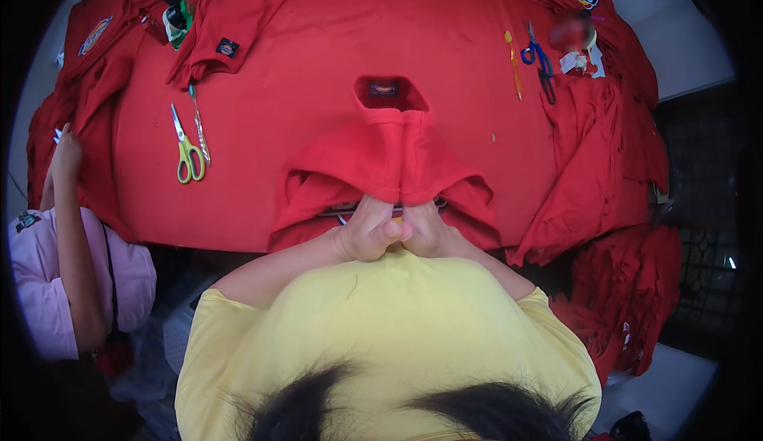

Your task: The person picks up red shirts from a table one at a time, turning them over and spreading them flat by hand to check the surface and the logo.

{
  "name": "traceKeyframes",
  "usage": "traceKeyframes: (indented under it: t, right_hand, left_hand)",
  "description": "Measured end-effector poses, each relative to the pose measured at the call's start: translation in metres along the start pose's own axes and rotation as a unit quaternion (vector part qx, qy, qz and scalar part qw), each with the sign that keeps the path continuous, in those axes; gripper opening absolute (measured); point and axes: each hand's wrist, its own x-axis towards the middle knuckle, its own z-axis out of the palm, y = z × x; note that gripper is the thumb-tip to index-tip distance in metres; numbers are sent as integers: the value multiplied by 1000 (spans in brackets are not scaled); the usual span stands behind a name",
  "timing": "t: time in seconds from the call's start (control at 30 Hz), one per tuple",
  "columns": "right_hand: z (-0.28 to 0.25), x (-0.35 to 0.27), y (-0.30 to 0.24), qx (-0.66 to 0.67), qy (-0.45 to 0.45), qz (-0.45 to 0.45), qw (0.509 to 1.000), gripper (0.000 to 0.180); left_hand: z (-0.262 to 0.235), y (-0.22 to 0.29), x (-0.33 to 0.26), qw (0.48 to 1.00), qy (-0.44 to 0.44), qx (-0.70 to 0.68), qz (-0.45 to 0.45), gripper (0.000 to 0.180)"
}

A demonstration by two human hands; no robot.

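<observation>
A red shirt lies in front of me on the table's near edge, its neck opening with a dark inner label facing away from me. My left hand and my right hand are side by side at its near fold, close to my body. Both hands grip the fabric there, thumbs toward each other, with most fingers hidden under the cloth. Part of a printed design shows below the fold. A thin pale strip beside my left hand is too small to make out.
Yellow-handled scissors lie left, blue-handled scissors right, near a yellow slim tool. Red garments are piled on both sides of the red-covered table. A co-worker in a pink top sits at the left, a hand on red cloth.
</observation>
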Motion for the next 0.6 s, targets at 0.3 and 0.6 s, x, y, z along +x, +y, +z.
traceKeyframes:
  t: [0.3,0.6]
  right_hand:
    - [2,2,0,49,17,40,998,88]
    - [-107,82,66,453,148,334,813,71]
  left_hand:
    - [-7,5,5,999,-15,31,-11,85]
    - [-96,-8,70,929,197,8,-312,75]
